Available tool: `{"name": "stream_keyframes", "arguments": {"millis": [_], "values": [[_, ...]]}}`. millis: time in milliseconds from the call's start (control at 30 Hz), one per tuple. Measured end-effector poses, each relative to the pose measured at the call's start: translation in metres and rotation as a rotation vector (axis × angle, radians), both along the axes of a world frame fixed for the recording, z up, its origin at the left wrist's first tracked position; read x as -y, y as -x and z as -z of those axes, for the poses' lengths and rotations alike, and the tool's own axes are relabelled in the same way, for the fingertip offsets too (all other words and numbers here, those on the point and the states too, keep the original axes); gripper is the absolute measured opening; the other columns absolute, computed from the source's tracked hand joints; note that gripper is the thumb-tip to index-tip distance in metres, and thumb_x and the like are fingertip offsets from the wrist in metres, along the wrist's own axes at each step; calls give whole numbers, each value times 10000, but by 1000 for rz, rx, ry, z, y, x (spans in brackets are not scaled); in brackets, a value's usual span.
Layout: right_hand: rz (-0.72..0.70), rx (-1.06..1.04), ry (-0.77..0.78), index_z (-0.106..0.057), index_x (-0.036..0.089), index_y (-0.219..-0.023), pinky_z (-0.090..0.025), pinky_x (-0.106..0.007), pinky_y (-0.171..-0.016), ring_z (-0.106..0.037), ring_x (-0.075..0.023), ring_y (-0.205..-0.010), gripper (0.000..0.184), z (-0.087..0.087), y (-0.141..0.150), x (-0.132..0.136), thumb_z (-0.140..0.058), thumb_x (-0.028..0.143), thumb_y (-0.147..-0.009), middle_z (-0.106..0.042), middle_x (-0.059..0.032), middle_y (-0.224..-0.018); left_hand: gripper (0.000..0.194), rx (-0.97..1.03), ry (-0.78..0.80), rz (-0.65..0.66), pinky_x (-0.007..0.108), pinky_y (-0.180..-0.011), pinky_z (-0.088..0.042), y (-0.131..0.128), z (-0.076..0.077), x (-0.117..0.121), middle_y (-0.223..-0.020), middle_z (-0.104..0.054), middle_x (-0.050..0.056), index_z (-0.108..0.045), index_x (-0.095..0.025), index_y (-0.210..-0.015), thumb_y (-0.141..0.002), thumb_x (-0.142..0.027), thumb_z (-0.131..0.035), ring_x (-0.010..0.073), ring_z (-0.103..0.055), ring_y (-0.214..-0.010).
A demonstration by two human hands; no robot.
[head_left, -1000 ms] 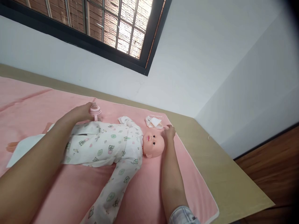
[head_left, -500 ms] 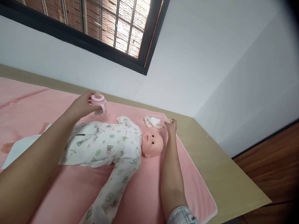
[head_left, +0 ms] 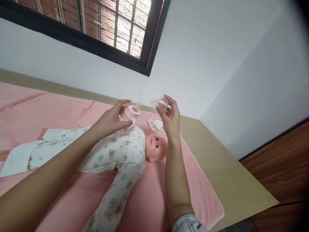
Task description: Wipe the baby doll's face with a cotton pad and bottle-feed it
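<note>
A pink baby bottle (head_left: 131,113) with a clear nipple is gripped in my left hand (head_left: 113,117), tilted with the nipple towards the right. My right hand (head_left: 171,117) pinches a clear dome-shaped bottle cap (head_left: 159,103) whose open end faces the nipple; cap and bottle are apart. Beneath both hands a baby doll (head_left: 156,148) lies on its back, its head to the right, in a white suit (head_left: 113,154) printed with green and pink bears. My left forearm covers part of the doll's body.
The doll rests on a pink blanket (head_left: 142,199) spread over a tan surface (head_left: 212,164). A small clear plastic packet with white paper (head_left: 155,124) lies beyond the doll's head. A white wall and a barred window (head_left: 116,29) stand behind.
My left hand has carried the bottle to the right and tipped it. My right hand has lifted the clear cap off the blanket area and brought it up near the nipple.
</note>
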State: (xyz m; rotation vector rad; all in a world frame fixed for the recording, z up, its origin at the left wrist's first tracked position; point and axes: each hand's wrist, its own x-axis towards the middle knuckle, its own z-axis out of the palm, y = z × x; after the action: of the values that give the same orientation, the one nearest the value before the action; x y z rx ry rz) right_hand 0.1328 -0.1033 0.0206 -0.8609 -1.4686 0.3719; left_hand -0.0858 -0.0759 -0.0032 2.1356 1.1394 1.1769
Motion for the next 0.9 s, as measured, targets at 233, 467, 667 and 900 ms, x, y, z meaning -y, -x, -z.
{"name": "stream_keyframes", "arguments": {"millis": [233, 467, 667, 900], "values": [[-46, 108, -32, -480, 341, -1340, -448, -431, -1070, -507, -217, -1256, 567, 6, 36, 13, -607, 556, -831, -514, -38, -1373, 723, -92, -52, 21, 375, -850, -508, -2, -11, 19, -1273, -609, 17, -362, -344, -1397, -726, -378, -626, 310, -578, -1159], [-135, 157, 51, -439, 381, -1376, -461, -458, -1064, -471, -230, -1295, 597, 11, 51, 17, -636, 512, -827, -472, -28, -1404, 672, -86, -109, 34, 339, -857, -504, 2, -12, 22, -1253, -624, -2, -359, -347, -1386, -772, -403, -628, 279, -575, -1171], [-166, 143, 100, -204, 407, -1485, -498, -476, -1025, -470, -244, -1303, 824, 15, 59, 20, -661, 502, -807, -370, -39, -1488, 692, -144, -162, -48, 346, -780, -500, -1, -19, 30, -1185, -656, 25, -374, -302, -1381, -743, -382, -632, 287, -629, -1034], [-145, 155, 95, -199, 397, -1486, -501, -443, -1014, -507, -238, -1264, 825, 12, 56, 26, -662, 464, -807, -362, -42, -1503, 686, -224, -293, -67, 410, -857, -498, -7, -14, 38, -1219, -627, 87, -385, -215, -1401, -784, -382, -636, 312, -600, -1073]]}}
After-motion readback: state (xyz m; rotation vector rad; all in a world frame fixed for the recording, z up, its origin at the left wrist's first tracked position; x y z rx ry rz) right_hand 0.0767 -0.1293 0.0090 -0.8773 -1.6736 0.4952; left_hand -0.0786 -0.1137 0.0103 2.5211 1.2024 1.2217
